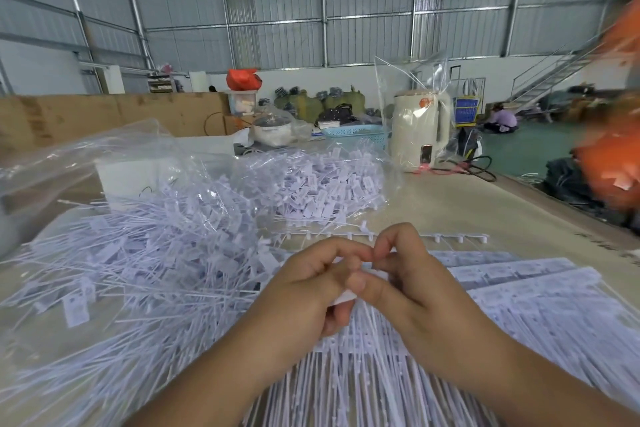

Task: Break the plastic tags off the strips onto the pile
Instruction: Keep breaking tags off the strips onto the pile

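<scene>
Both sets of fingers (356,282) pinched on one white plastic tag (346,296), centre frame. My left hand (304,291) curls round its lower edge, my right hand (405,284) nips the top between thumb and forefinger. Tag sits over the strips (381,378), which fan out flat on the table (467,211) under both wrists. Loose-tag pile (156,253) spreads left, just beside the left hand. One bare runner strip (446,237) lies beyond the hands. Clear bag (86,156) and beige kettle (419,132) further back.
</scene>
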A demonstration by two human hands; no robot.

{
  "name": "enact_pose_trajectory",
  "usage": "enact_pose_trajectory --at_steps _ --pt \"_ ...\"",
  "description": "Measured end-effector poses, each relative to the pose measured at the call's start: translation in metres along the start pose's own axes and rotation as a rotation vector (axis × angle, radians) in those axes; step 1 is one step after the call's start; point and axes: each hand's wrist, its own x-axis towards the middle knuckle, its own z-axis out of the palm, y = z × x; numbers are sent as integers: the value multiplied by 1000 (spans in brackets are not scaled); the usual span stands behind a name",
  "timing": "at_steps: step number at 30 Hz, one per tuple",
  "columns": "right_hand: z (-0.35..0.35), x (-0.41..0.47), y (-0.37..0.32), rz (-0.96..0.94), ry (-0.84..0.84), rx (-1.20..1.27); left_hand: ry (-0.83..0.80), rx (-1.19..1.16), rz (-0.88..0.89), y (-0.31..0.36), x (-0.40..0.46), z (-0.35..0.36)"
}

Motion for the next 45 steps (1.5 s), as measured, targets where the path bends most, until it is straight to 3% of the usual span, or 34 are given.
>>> enact_pose_trajectory --at_steps 3,7,9,13,19,22,24,26,29,35,41,45 --pt "-11 0 -3 35 -18 11 10 43 27 -2 2 -6" --pt "-30 2 -2 66 -284 -150 -10 171 41 -4 3 -13" --pt "-34 2 -3 97 -297 -179 -57 265 33 -8 2 -11" --pt "-32 2 -5 70 -226 -325 16 314 63 -12 2 -6" --pt "-13 2 -14 2 17 -672 212 243 157 -9 5 3" --pt "-13 6 -18 -11 251 -528 296 63 90 -9 5 9" --pt "-23 6 -18 -4 311 -442 331 -57 17 -11 5 7" --pt "-28 2 -18 1 140 -420 332 -95 2 -11 5 1" --pt "-21 -3 -15 26 -126 -510 202 109 45 -14 5 -1" --pt "-16 0 -12 38 -168 -541 95 44 15 -13 3 4" --pt "-10 0 -3 18 -228 -639 18 284 40 -17 7 -4" --pt "-26 0 0 66 -148 -576 62 351 3 -16 8 -17"
